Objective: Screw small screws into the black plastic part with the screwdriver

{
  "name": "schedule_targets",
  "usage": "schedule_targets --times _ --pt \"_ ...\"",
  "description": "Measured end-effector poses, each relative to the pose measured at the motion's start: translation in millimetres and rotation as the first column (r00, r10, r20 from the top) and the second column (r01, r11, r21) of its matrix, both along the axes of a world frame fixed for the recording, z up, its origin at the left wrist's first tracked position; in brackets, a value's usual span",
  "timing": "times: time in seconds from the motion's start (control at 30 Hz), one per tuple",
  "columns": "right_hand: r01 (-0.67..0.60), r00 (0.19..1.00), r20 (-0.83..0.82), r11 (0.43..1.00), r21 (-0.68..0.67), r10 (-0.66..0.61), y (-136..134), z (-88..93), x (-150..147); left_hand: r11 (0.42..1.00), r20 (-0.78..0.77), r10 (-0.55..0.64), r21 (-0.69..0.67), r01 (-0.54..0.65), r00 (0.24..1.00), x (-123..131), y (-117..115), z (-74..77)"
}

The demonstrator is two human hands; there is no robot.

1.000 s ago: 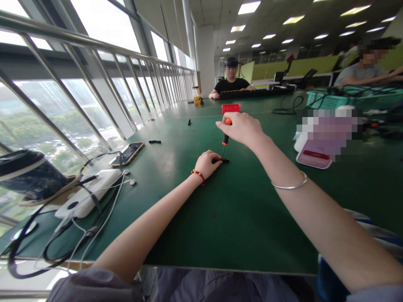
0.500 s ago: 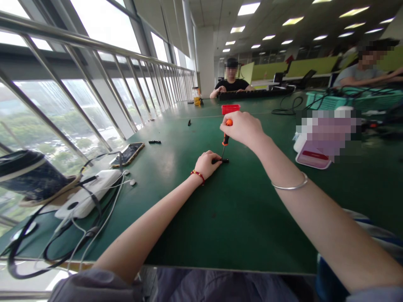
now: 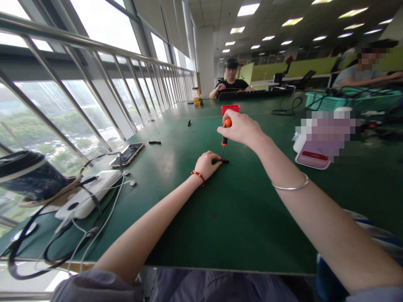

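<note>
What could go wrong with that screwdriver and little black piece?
The orange-and-black screwdriver in the bare right hand could slip off the small, elongated black piece and jab the bare left hand, close by. The piece might also skid on the smooth green tabletop, as only that hand seems to steady it.

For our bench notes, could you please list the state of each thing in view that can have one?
Screwdriver: near upright, tip down at the black part
Black part: flat on the table
Left hand: gripping the black part
Right hand: closed around the screwdriver
Red box: open
Phone: flat, screen up
Cup: lidded
Green basket: open-topped
Pink item: blurred, cannot tell
</note>
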State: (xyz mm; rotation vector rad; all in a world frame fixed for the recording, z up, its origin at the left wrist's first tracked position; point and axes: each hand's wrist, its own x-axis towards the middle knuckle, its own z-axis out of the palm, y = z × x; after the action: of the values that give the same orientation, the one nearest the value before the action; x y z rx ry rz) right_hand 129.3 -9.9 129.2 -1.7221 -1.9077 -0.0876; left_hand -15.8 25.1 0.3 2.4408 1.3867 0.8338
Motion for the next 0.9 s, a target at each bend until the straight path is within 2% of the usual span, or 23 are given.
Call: schedule_targets --times 0.4,0.47,0.63,0.9 --pt "-0.049 0.994 0.090 0.995 -0.084 0.057 0 9.9 -12 1.000 -0.037 0.012 0.021 -0.011 0.999 -2 -2 2.7" --pt "-0.055 0.994 0.093 0.996 -0.069 0.061 -3 5.8 -11 1.000 -0.048 0.012 0.025 -0.010 0.999 -3 -2 2.8" --pt "0.005 0.998 0.064 0.996 0.091 -0.011 -14 -11.7 -4 0.999 -0.071 -0.002 0.042 0.005 0.997 -4 -2 1.9" --pt "0.011 0.994 -0.107 1.000 0.013 -0.010 -24 -18.8 9 0.997 -0.106 0.003 0.077 0.005 0.994 -3 -6 2.7"
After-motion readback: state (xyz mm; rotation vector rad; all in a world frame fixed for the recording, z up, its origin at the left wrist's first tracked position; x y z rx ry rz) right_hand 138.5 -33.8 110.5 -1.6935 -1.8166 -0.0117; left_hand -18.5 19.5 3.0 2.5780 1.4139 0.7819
